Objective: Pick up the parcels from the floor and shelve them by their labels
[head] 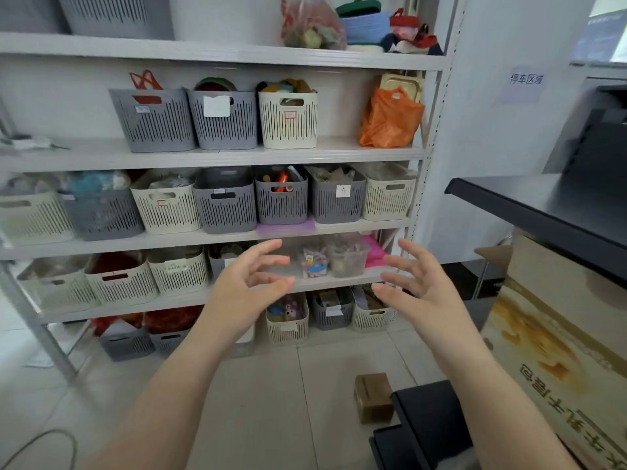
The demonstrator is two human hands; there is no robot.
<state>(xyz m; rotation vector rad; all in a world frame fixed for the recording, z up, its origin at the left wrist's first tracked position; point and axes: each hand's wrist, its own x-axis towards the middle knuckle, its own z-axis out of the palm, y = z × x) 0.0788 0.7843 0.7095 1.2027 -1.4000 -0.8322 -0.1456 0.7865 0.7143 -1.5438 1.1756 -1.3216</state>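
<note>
My left hand (249,283) and my right hand (412,283) are raised in front of the shelving unit (210,159), palms facing each other, fingers spread, both holding nothing. A small brown cardboard parcel (373,396) lies on the tiled floor below my right forearm. Beside it lies a black box (427,425), its lower part hidden by my right arm. The shelves carry rows of grey and cream slotted baskets (288,118), some with white labels too small to read.
A large printed cardboard carton (556,340) stands at the right under a black table edge (529,205). An orange bag (390,120) sits on the second shelf. Clear plastic tubs (346,259) stand behind my hands. A cable (44,442) loops on the floor at the left.
</note>
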